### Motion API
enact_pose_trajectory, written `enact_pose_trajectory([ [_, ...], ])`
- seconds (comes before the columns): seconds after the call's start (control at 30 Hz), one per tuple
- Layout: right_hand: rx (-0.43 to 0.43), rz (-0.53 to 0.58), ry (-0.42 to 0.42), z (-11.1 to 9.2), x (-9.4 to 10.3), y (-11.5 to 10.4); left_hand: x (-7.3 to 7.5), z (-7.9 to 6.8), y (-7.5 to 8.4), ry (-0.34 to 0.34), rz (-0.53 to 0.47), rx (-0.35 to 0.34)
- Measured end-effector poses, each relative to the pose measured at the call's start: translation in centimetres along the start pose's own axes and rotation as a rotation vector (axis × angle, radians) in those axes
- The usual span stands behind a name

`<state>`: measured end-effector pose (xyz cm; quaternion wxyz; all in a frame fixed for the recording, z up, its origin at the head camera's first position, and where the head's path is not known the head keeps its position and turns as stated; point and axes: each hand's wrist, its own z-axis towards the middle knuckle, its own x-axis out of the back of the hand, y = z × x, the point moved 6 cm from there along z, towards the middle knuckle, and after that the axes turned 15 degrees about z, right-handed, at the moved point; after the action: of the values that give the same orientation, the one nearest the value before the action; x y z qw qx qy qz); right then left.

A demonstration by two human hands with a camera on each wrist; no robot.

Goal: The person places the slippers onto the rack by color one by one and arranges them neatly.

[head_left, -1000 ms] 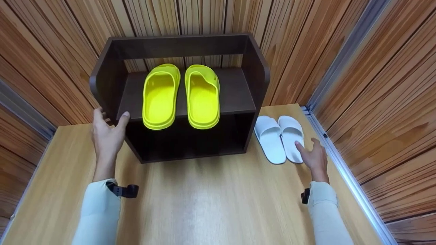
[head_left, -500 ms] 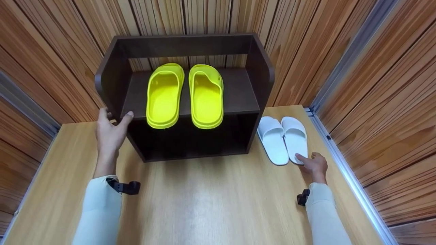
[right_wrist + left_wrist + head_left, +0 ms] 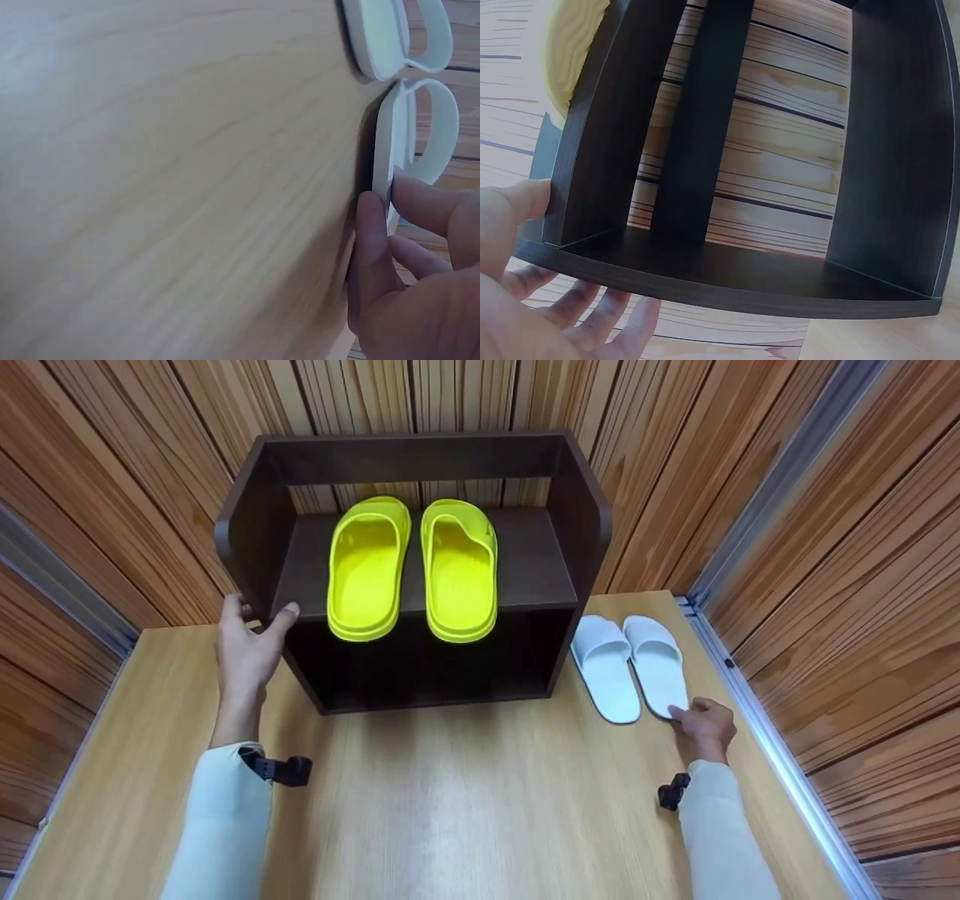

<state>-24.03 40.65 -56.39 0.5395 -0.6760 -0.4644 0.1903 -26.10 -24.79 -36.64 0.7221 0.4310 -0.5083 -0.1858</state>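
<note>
A dark brown shoe rack stands against the back wall. My left hand grips its left side panel, thumb at the edge of the middle shelf and fingers along the outside. On that shelf sit two yellow clogs, the left clog beside the right clog, heels toward me. To the rack's right lies a pair of white slippers. My right hand pinches the heel of the right slipper, thumb on top and index finger below the sole. The left slipper lies close beside it.
The rack's lower compartment is in deep shadow. Wood-panelled walls rise at the back and both sides, with a metal rail along the right edge of the light wood floor.
My right hand has come down from beside the right slipper to its heel and taken hold of it. The gap between the slippers has widened slightly. My left hand keeps its place on the rack.
</note>
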Motion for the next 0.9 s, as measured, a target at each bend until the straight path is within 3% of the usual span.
enact_pose_trajectory([
  [0.17,-0.089,0.11,-0.004,0.4,0.6,0.6,-0.1,-0.1,-0.2,-0.008,0.002,0.005],
  [0.47,-0.222,0.526,0.011,0.4,0.7,1.2,-0.1,-0.2,-0.1,-0.001,0.013,0.014],
  [0.7,-0.247,0.672,-0.044,0.2,1.3,1.0,0.0,0.0,-0.1,0.002,-0.006,0.022],
  [0.9,-0.233,0.721,-0.077,0.1,2.1,0.7,0.0,0.2,0.0,0.001,-0.016,0.02],
])
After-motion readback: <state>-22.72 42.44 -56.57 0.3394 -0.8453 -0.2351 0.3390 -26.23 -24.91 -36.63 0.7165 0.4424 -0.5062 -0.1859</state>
